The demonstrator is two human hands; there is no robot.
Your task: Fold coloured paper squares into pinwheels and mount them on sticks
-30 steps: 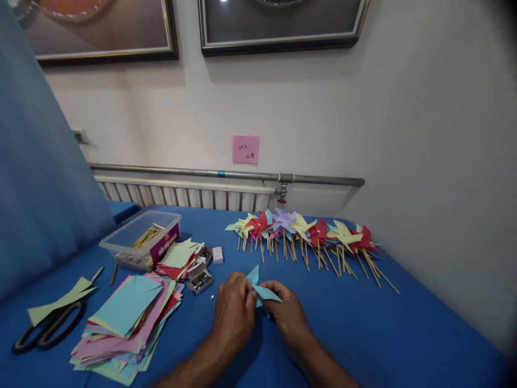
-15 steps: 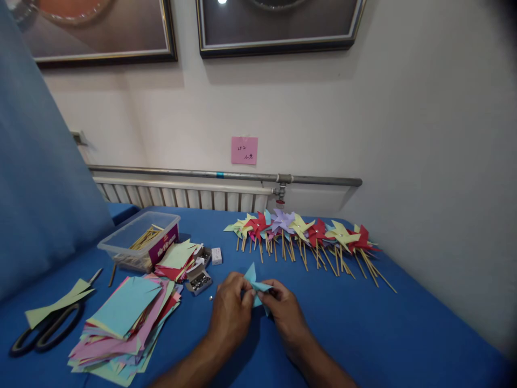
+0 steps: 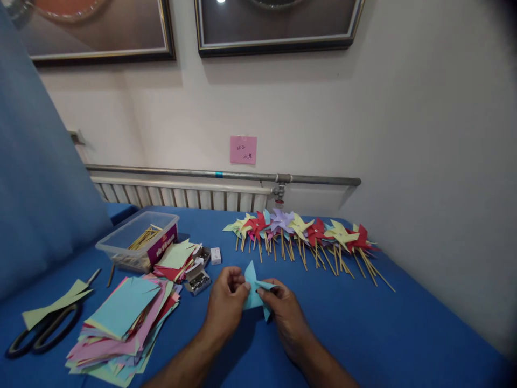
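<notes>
A light blue paper pinwheel [image 3: 252,297] is between my two hands, just above the blue cloth, with its points folded toward the centre. My left hand [image 3: 226,304] grips its left side, thumb on the paper and the other fingers curled behind. From the right, my right hand [image 3: 286,312] pinches the folded paper near the middle with thumb and fingers; the fingertips partly hide the centre. Left of my left hand lie small open boxes of metal pushpins [image 3: 197,281] and a small white box [image 3: 216,256].
Finished pinwheels [image 3: 299,226] on sticks lie in a row at the back right. A plastic tub [image 3: 109,248] of sticks stands at the left. Nearer are stacked coloured papers [image 3: 125,304], a smaller paper pile [image 3: 176,256], and scissors [image 3: 56,331] under green paper.
My left hand has shifted slightly left and its fingers have moved off the pinwheel's centre, showing more of the blue paper. My right hand keeps its pinch.
</notes>
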